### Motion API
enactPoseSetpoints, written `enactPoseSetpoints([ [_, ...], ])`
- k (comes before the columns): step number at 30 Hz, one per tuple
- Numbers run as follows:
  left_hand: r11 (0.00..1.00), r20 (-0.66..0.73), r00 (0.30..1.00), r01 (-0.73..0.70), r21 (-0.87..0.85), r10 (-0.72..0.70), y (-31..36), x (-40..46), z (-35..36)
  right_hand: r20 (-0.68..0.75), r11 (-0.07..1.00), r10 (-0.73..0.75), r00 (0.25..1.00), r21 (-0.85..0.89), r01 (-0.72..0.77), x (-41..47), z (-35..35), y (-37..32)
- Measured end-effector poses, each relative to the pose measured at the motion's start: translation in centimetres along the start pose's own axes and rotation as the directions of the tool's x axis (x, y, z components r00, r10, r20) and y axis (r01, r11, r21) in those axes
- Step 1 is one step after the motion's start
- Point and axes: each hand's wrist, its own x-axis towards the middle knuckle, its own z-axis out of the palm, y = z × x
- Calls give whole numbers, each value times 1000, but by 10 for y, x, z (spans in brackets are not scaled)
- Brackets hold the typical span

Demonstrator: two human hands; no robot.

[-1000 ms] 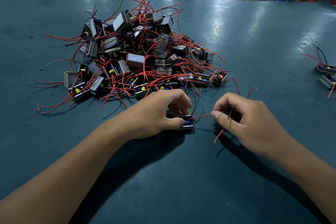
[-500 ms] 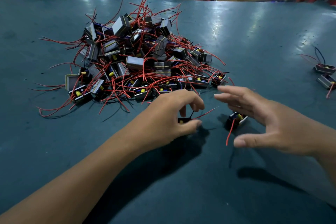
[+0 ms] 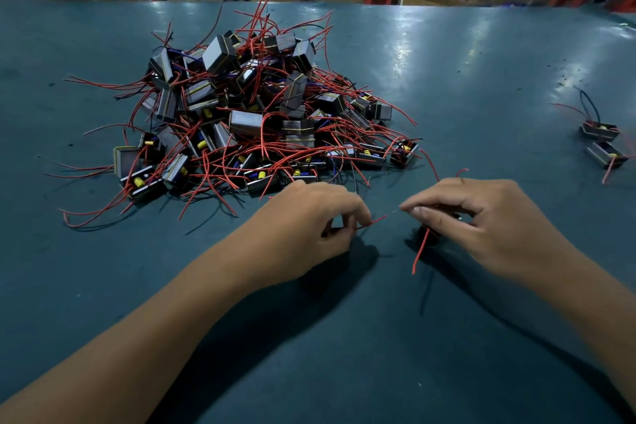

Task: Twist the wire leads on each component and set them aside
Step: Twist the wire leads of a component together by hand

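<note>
The right hand (image 3: pixel 481 227), spread open half a second ago, now pinches a red lead (image 3: pixel 421 251) of the component beneath it, while the left hand (image 3: pixel 309 220) grips another (pile (image 3: pixel 261 113) at 11 o'clock on the counter (image 3: pixel 447 79)).

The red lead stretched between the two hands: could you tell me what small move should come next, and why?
Probably roll the right hand's fingertips to twist the lead's bare tip. The left hand pinches the red lead near its component, the right hand pinches the thin end, and the lead runs between them, so it is set up for twisting. Two components already lie aside at the right.
</note>
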Motion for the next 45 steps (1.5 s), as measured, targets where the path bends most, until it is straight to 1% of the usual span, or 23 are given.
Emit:
enactPoseSetpoints([
  [5,996,107,994,23,-89,-13,-6,-3,-13,-191,997,77,979,22,-74,5,18,1],
  [7,990,126,992,42,-133,-25,-8,-3,-16,-240,995,95,966,17,-94,9,26,-1],
  [9,984,117,993,50,-170,-30,-9,-3,-17,-265,991,134,955,38,-129,11,30,-1],
  [10,983,103,994,52,-178,-34,-8,-3,-17,-260,986,161,952,75,-146,11,29,0],
  [12,981,66,997,60,-184,-49,-7,-3,-16,-186,969,194,963,190,-159,9,24,2],
  [14,981,43,998,56,-188,-49,-6,-3,-13,-99,947,190,977,282,-155,5,18,4],
  [16,983,41,998,44,-181,-37,-3,-3,-11,-87,942,157,984,312,-122,2,9,6],
  [21,985,-31,999,25,-168,-31,0,-3,-7,-198,968,76,977,249,-25,0,-15,11],
  [24,986,-27,1000,10,-168,-15,0,-3,-6,-187,975,50,981,222,-8,-1,-25,11],
  [26,988,-11,1000,-7,-153,5,-1,-3,-5,-141,987,25,990,158,-3,-3,-30,11],
  [29,989,-2,1000,-24,-145,24,-1,-2,-1,-36,995,9,999,98,-5,-6,-39,14],
  [33,991,-7,999,-51,-126,50,-1,-1,4,184,998,-10,983,57,0,-8,-47,15],
  [34,990,-13,998,-56,-127,55,-1,-1,4,210,999,-27,977,45,18,-8,-46,13],
  [35,990,-18,998,-60,-126,58,-1,-1,4,203,998,-60,977,27,56,-8,-42,12],
  [38,992,-23,998,-59,-115,57,0,0,4,114,973,-212,971,-66,220,-8,-26,3],
  [41,992,-28,998,-64,-105,61,2,0,3,99,932,-328,940,-130,339,-7,-14,-7],
  [43,993,-34,998,-60,-105,57,2,0,3,92,914,-360,928,-166,371,-6,-9,-10],
  [45,992,-37,998,-57,-111,53,3,0,2,64,919,-354,933,-162,360,-6,-4,-11],
])
